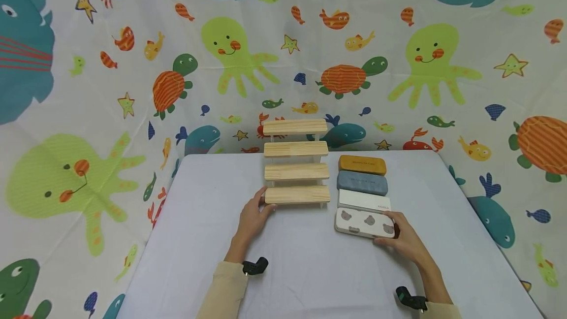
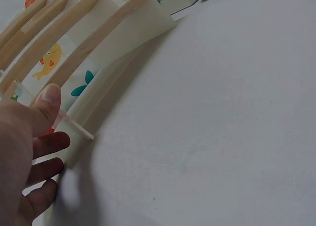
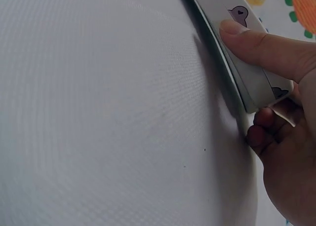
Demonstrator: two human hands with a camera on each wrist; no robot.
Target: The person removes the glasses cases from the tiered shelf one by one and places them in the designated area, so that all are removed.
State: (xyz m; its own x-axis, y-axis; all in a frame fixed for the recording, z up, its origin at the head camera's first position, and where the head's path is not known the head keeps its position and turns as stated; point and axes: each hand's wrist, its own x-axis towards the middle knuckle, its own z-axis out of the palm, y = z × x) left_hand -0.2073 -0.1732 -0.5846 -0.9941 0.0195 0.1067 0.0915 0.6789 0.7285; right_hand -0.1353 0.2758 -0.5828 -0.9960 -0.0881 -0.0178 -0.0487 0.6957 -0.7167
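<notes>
A stepped display rack (image 1: 298,195) with several pale wooden shelves on clear side supports stands at the middle back of the table. My left hand (image 1: 253,216) grips the left end of its lowest shelf; in the left wrist view the thumb (image 2: 48,100) lies on the wood and the other fingers bend near the clear side support. To the right, my right hand (image 1: 404,238) holds the right end of a white glasses case (image 1: 361,222) with grey bear heads. Its thumb (image 3: 242,35) presses the near side, and some fingertips are hidden behind the case.
Behind the bear case lie a plain white case (image 1: 361,200), a blue-grey case (image 1: 362,183) and a mustard-yellow case (image 1: 362,164), in a close row. A white cloth covers the table (image 1: 310,270). A sea-animal printed curtain (image 1: 248,112) hangs behind and beside it.
</notes>
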